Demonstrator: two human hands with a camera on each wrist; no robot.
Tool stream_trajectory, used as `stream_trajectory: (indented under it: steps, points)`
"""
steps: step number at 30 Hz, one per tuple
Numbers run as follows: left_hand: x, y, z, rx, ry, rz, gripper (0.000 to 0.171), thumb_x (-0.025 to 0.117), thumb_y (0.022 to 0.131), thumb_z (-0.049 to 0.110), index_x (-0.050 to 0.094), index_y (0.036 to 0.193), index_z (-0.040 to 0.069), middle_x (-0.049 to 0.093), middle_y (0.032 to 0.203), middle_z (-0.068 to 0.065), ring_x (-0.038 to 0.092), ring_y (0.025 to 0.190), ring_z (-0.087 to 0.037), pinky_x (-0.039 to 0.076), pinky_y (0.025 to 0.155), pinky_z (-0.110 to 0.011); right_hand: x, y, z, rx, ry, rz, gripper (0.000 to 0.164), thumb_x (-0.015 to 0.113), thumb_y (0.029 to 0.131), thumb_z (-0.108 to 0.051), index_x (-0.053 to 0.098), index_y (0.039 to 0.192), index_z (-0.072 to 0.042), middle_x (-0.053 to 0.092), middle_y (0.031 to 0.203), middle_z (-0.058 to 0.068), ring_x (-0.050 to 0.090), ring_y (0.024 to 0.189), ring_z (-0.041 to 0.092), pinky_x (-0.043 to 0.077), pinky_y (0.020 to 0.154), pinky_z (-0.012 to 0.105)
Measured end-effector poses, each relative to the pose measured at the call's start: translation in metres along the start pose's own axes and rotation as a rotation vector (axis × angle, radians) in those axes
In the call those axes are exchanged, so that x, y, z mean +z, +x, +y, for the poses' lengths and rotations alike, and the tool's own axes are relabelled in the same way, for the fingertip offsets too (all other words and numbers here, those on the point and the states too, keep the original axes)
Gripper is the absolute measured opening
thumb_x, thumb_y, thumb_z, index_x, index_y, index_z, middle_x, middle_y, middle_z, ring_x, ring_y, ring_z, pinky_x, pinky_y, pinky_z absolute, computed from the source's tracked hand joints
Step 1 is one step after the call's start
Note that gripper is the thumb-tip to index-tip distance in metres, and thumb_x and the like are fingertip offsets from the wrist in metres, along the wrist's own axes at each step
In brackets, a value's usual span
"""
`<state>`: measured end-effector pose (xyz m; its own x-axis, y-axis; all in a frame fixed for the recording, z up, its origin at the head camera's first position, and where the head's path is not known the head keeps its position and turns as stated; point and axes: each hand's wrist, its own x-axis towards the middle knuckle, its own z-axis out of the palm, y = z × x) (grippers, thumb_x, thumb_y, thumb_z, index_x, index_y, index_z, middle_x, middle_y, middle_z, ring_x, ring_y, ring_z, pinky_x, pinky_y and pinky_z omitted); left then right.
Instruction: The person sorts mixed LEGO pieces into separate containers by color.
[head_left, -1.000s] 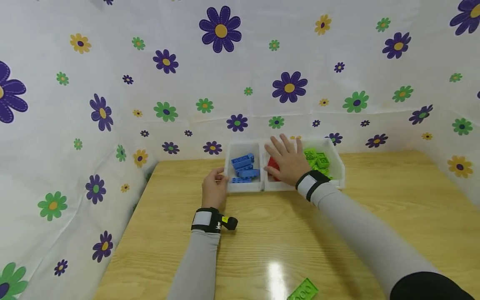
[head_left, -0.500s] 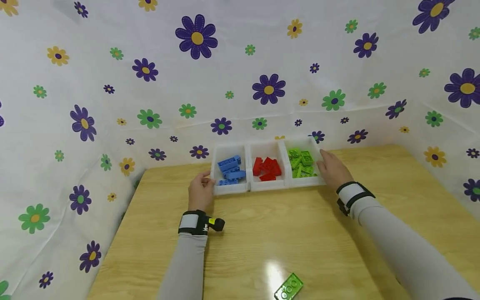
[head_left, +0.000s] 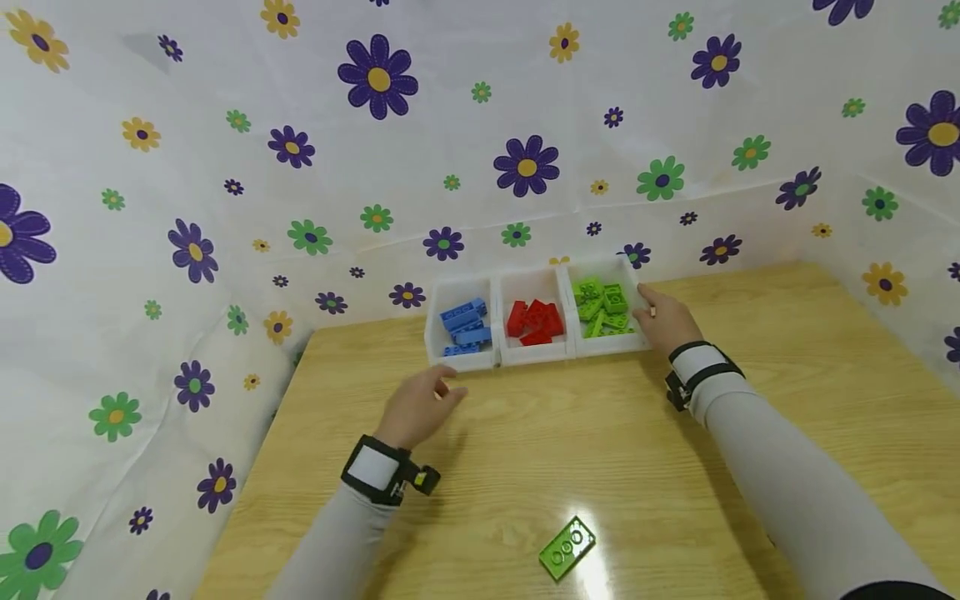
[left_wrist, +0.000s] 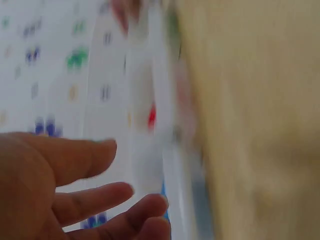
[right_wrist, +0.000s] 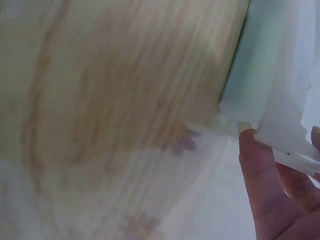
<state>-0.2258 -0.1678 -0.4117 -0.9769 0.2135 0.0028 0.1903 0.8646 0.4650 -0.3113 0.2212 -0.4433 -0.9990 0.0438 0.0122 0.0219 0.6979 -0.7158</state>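
Observation:
Three white bins stand joined in a row against the back cloth in the head view. Blue bricks (head_left: 465,325) lie in the left bin (head_left: 438,354), red bricks (head_left: 535,321) in the middle bin (head_left: 532,354), and lime-green bricks (head_left: 600,308) in the right bin (head_left: 611,345). My right hand (head_left: 667,321) pinches the right bin's outer wall; its fingers touch the rim in the right wrist view. Just in front of the left bin, my left hand (head_left: 416,408) hovers with loosely bent fingers, holding nothing. A single green brick (head_left: 567,547) lies near the front of the table.
The wooden table (head_left: 510,450) runs back to a white cloth (head_left: 315,108) printed with flowers, which also hangs at the left and right. Each wrist carries a strap with a small camera. The left wrist view is blurred.
My right hand has gone from over the red bricks to the right bin's outer wall. My left hand has let go of the left bin and drawn back toward me.

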Motion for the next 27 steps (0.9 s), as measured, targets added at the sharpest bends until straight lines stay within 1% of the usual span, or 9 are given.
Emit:
stream_trajectory:
  steps: [4, 7, 10, 13, 17, 19, 21, 24, 27]
  points:
    - [0.021, -0.034, 0.046, 0.191, 0.073, -0.276, 0.050, 0.068, 0.096, 0.049, 0.068, 0.128, 0.011, 0.072, 0.091, -0.001, 0.060, 0.071, -0.008, 0.047, 0.060, -0.028, -0.004, -0.001, -0.001, 0.010, -0.004, 0.018, 0.057, 0.047, 0.109, -0.019, 0.027, 0.161, -0.007, 0.034, 0.161, 0.025, 0.037, 0.146, 0.048, 0.034, 0.116, 0.061]
    - [0.037, -0.054, 0.076, 0.305, 0.159, -0.417, 0.059, 0.068, 0.090, 0.061, 0.069, 0.125, 0.013, 0.072, 0.089, 0.004, 0.058, 0.070, -0.003, 0.046, 0.057, -0.026, -0.007, -0.002, -0.001, 0.005, -0.008, 0.041, 0.057, 0.047, 0.108, -0.019, 0.028, 0.161, -0.007, 0.035, 0.160, 0.026, 0.039, 0.145, 0.049, 0.035, 0.116, 0.061]
    - [0.053, -0.070, 0.094, 0.401, 0.298, -0.456, 0.061, 0.070, 0.083, 0.071, 0.070, 0.114, 0.019, 0.067, 0.081, 0.011, 0.052, 0.064, 0.001, 0.042, 0.051, -0.022, -0.007, -0.001, -0.001, -0.007, 0.005, 0.053, 0.057, 0.047, 0.108, -0.019, 0.029, 0.160, -0.007, 0.035, 0.160, 0.026, 0.042, 0.144, 0.048, 0.038, 0.114, 0.060]
    - [0.067, -0.080, 0.101, 0.479, 0.416, -0.442, 0.055, 0.075, 0.075, 0.073, 0.068, 0.097, 0.023, 0.055, 0.070, 0.016, 0.044, 0.057, 0.002, 0.035, 0.046, -0.020, -0.006, 0.000, -0.001, -0.018, 0.020, 0.055, 0.057, 0.048, 0.108, -0.019, 0.029, 0.161, -0.007, 0.035, 0.160, 0.026, 0.046, 0.141, 0.047, 0.043, 0.112, 0.058]
    - [0.077, -0.079, 0.100, 0.522, 0.460, -0.444, 0.042, 0.080, 0.078, 0.062, 0.060, 0.076, 0.025, 0.044, 0.062, 0.017, 0.038, 0.053, 0.002, 0.030, 0.045, -0.019, -0.004, 0.001, -0.001, -0.017, 0.033, 0.043, 0.057, 0.047, 0.109, -0.019, 0.027, 0.161, -0.008, 0.034, 0.161, 0.026, 0.048, 0.139, 0.045, 0.045, 0.108, 0.056]
    - [0.076, -0.072, 0.097, 0.514, 0.392, -0.473, 0.038, 0.080, 0.083, 0.050, 0.055, 0.073, 0.024, 0.042, 0.063, 0.017, 0.037, 0.053, 0.001, 0.031, 0.046, -0.018, -0.002, 0.002, -0.001, -0.015, 0.040, 0.036, 0.057, 0.047, 0.109, -0.019, 0.026, 0.161, -0.008, 0.033, 0.161, 0.026, 0.045, 0.142, 0.045, 0.043, 0.111, 0.057]
    - [0.071, -0.062, 0.093, 0.479, 0.223, -0.528, 0.034, 0.076, 0.089, 0.039, 0.052, 0.074, 0.021, 0.043, 0.065, 0.015, 0.039, 0.055, 0.000, 0.033, 0.049, -0.018, -0.001, 0.002, -0.002, -0.016, 0.044, 0.031, 0.058, 0.047, 0.109, -0.018, 0.026, 0.161, -0.008, 0.033, 0.161, 0.026, 0.041, 0.146, 0.045, 0.039, 0.115, 0.058]
    - [0.063, -0.045, 0.086, 0.405, -0.151, -0.648, 0.020, 0.069, 0.096, 0.027, 0.057, 0.084, 0.017, 0.055, 0.071, 0.011, 0.053, 0.060, 0.000, 0.043, 0.055, -0.017, 0.001, 0.001, -0.001, -0.015, 0.036, 0.026, 0.058, 0.047, 0.108, -0.017, 0.026, 0.161, -0.007, 0.033, 0.161, 0.026, 0.039, 0.146, 0.046, 0.038, 0.116, 0.058]
    - [0.058, -0.030, 0.080, 0.325, -0.495, -0.755, 0.016, 0.062, 0.102, 0.022, 0.061, 0.098, 0.007, 0.069, 0.078, -0.001, 0.065, 0.065, -0.006, 0.052, 0.058, -0.022, 0.005, -0.001, 0.002, -0.006, 0.035, 0.014, 0.058, 0.047, 0.109, -0.018, 0.026, 0.162, -0.007, 0.034, 0.161, 0.026, 0.041, 0.146, 0.045, 0.039, 0.115, 0.057]
